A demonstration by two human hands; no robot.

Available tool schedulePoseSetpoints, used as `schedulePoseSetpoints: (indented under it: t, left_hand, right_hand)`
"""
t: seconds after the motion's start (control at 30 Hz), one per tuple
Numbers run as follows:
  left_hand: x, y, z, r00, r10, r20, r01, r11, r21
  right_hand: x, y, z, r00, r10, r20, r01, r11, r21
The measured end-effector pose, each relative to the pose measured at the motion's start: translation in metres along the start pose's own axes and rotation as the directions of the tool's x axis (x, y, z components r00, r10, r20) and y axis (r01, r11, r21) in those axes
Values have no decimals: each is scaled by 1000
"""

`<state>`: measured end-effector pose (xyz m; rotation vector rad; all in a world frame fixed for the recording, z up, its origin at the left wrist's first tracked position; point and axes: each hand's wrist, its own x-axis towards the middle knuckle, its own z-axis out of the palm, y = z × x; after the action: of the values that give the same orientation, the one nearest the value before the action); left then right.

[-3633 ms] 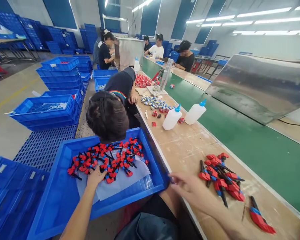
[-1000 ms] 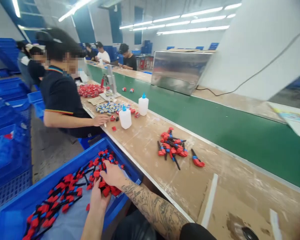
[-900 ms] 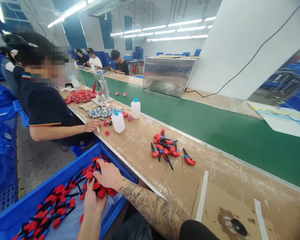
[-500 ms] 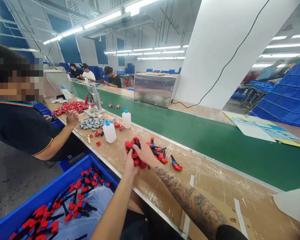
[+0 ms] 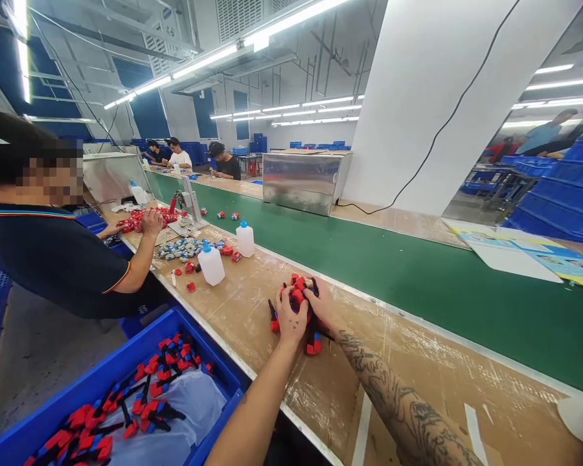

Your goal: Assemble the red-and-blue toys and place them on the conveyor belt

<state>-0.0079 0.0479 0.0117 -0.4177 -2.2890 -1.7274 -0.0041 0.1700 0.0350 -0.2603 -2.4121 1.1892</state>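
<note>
My left hand (image 5: 291,318) and my right hand (image 5: 324,304) close in from both sides around a cluster of red, blue and black plastic parts (image 5: 298,285) on the workbench (image 5: 252,304). The fingers of both hands are curled against the parts, partly hiding them. One part with a black stem (image 5: 273,316) lies just left of my left hand. Another red and blue part (image 5: 313,343) rests below the hands, near my right wrist. Whether the gripped parts are lifted or still touch the board, I cannot tell.
A blue crate (image 5: 92,382) holding similar parts stands at lower left. Two white bottles (image 5: 210,264) with blue caps stand on the bench. A co-worker (image 5: 43,252) sits at left by a red pile (image 5: 136,220). A green conveyor belt (image 5: 393,278) runs behind the bench.
Both my hands have moved right with the parts, to where loose parts were lying. The co-worker's hand has reached onto the red pile. The view has shifted slightly.
</note>
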Motion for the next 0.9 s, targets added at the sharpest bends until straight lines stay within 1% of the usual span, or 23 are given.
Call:
schedulePoseSetpoints:
  t: [0.07, 0.1, 0.2, 0.27, 0.37, 0.43, 0.53, 0.6, 0.67, 0.73, 0.8, 0.83, 0.87, 0.9]
  left_hand:
    - [-1, 2, 0, 1000, 6, 17, -8, 997, 83]
    - [-1, 4, 0, 1000, 8, 27, -11, 992, 122]
    - [-5, 8, -4, 997, 19, 72, -34, 976, 214]
    - [-10, 9, -11, 993, 33, 114, -68, 947, 313]
    - [-18, 6, -28, 980, 32, 198, -130, 851, 509]
    - [-23, 0, -40, 970, 3, 242, -144, 811, 566]
    - [-28, -7, -52, 952, -21, 305, -153, 831, 535]
    - [-34, -8, -56, 934, 2, 358, -184, 860, 475]
    - [-44, -7, -58, 906, 49, 421, -239, 880, 410]
    - [-56, -4, -58, 863, 101, 495, -307, 884, 354]
    - [-67, -1, -57, 831, 139, 539, -359, 873, 329]
    - [-70, -1, -57, 829, 150, 539, -374, 865, 334]
    - [-72, -1, -56, 830, 162, 533, -387, 856, 343]
    - [-72, -1, -56, 834, 171, 525, -400, 843, 360]
  right_hand:
    - [9, 3, -2, 997, 78, 8, -77, 995, -66]
    - [14, 4, -3, 995, 97, 21, -94, 991, -90]
    - [30, 4, -7, 987, 115, 108, -97, 984, -152]
    - [36, 2, -10, 980, 109, 164, -77, 979, -190]
    - [37, 1, -13, 969, 60, 238, -2, 971, -238]
    - [31, 3, -14, 961, 32, 275, 47, 960, -276]
    - [22, 8, -14, 956, 46, 291, 61, 934, -351]
    - [18, 10, -14, 952, 69, 297, 57, 917, -395]
    - [15, 10, -15, 946, 75, 315, 70, 903, -423]
    - [10, 6, -16, 933, 53, 355, 113, 896, -430]
    - [7, -2, -17, 920, -15, 391, 187, 894, -406]
    - [6, -7, -16, 917, -63, 395, 227, 894, -387]
    - [6, -15, -14, 929, -156, 337, 277, 896, -348]
    - [5, -24, -12, 936, -222, 275, 307, 895, -324]
